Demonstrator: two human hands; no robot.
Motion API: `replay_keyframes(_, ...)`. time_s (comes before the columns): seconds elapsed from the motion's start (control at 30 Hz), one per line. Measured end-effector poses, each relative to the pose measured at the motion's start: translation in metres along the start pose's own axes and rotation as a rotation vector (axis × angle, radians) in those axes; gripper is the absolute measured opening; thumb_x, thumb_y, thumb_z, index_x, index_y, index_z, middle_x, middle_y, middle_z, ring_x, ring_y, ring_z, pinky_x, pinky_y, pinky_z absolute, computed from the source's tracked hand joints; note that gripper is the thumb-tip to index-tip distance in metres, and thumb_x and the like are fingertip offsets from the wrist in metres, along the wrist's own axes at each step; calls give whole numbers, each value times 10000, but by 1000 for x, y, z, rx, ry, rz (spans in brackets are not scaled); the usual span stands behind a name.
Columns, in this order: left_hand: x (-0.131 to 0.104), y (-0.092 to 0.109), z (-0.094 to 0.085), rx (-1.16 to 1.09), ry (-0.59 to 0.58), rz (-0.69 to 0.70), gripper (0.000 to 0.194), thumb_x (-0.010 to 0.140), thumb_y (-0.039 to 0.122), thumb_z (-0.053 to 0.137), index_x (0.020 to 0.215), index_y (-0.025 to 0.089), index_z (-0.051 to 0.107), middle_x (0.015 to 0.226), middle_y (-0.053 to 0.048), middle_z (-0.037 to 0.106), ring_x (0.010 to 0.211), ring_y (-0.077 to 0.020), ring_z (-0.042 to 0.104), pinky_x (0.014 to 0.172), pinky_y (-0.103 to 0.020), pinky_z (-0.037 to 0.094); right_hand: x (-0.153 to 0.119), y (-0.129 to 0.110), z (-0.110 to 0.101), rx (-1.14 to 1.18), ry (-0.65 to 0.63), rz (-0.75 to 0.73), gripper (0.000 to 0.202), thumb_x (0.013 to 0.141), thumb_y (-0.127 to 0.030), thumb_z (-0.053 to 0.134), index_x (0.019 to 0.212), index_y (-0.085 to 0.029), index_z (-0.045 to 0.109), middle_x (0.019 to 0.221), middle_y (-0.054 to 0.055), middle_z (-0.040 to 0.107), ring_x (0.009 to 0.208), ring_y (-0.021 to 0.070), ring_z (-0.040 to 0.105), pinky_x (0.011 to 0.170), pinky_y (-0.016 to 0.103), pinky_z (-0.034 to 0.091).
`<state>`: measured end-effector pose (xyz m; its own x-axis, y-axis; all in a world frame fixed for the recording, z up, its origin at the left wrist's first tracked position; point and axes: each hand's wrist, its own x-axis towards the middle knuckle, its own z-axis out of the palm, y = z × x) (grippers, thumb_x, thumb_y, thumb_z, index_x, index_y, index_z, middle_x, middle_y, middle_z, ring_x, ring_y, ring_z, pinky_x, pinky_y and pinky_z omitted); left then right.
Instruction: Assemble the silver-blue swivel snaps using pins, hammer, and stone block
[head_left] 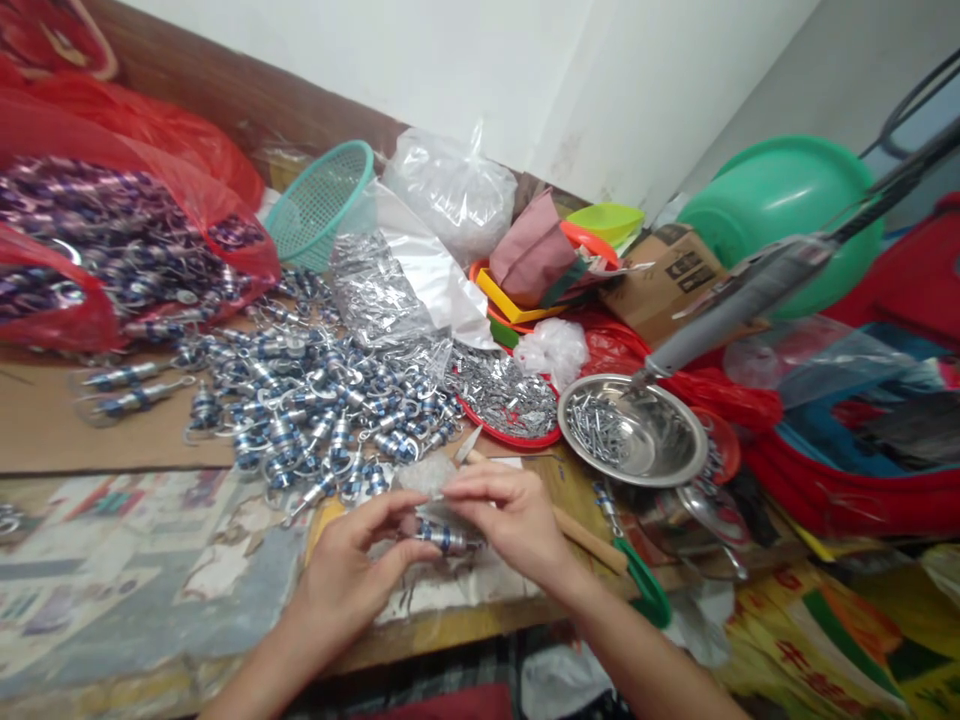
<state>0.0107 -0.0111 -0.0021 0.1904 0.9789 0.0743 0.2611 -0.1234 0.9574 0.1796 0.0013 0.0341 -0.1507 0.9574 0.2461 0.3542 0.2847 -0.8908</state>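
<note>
My left hand [356, 560] is closed, thumb and fingers gripping a blue-and-silver expansion hook bolt [444, 537] that lies roughly level. Close against it, my right hand [514, 515] pinches with thumb and forefinger near the left fingertips; whatever is in that pinch is too small to make out. Both hands are just above the front of the worktable. Beyond them spreads a heap of similar hook bolts [300, 390]. A red plate [517, 440] of small flat metal pieces sits behind my right hand. To its right, a steel bowl [694, 465] holds thin metal pins.
A grey powered driver [727, 300] slants down over the bowl. A wooden handle [592, 540] lies right of my hands, beside a green-handled tool [645, 585]. A red bag [217, 190] of bolts, a teal basket [322, 200] and a green basin [787, 220] stand behind.
</note>
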Motion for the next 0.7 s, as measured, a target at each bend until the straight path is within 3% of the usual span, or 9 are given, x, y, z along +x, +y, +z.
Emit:
replay_keyframes(0.13, 0, -1, 1, -12, 23, -11, 339, 621, 226, 675, 957, 192, 655, 678, 2, 671, 647, -167, 618, 658, -253, 491, -20, -11, 16, 80, -5, 72, 167, 701, -105, 597, 806, -205, 679, 766, 4, 699, 699, 139, 648, 669, 248, 532)
replay_keyframes(0.37, 2, 4, -1, 48, 27, 49, 262, 618, 247, 678, 877, 222, 711, 670, -13, 692, 626, -172, 613, 635, -256, 482, -26, -3, 18, 175, 79, 203, 197, 672, -143, 625, 864, -171, 587, 707, 20, 681, 665, 149, 660, 614, 243, 545)
replay_keyframes(0.6, 2, 10, -2, -54, -55, 46, 149, 655, 215, 646, 761, 260, 740, 697, -16, 695, 683, -181, 618, 635, -244, 468, -32, -1, 15, 138, 15, 109, 206, 726, -167, 599, 927, -185, 557, 751, 19, 674, 704, 150, 655, 637, 243, 537)
replay_keyframes(0.7, 1, 14, -3, -135, -88, -22, 115, 669, 223, 635, 704, 248, 742, 683, -16, 684, 669, -173, 611, 622, -239, 461, -38, 3, 12, -28, 41, -51, 306, 749, -184, 592, 1044, -198, 513, 829, 38, 653, 751, 153, 635, 669, 265, 532)
